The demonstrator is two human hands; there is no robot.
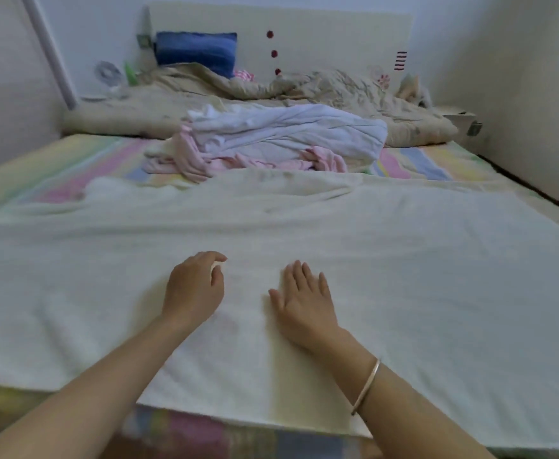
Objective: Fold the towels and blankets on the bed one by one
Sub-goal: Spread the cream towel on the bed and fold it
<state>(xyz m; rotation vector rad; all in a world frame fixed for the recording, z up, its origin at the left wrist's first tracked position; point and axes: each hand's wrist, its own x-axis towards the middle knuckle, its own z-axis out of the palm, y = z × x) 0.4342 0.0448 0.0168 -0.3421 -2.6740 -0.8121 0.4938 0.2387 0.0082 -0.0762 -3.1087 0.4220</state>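
Observation:
A large cream towel (404, 260) lies spread across the near half of the bed, its far edge still rumpled. My right hand (301, 303) lies flat on it with straight fingers, a bangle on the wrist. To its left, my left hand (195, 286) hovers just over or on the towel with loosely curled fingers that hold nothing. Behind the towel sits a crumpled pile: a white cloth (288, 134) on top of a pink cloth (198, 160). A beige quilt (337, 91) is bunched across the head of the bed.
The bed has a pastel striped sheet (72, 167). A blue pillow (195, 51) leans on the white headboard (321, 38). Walls close in on the left and right. Small items lie at the far left corner (109, 74). The bed's near edge is just below my forearms.

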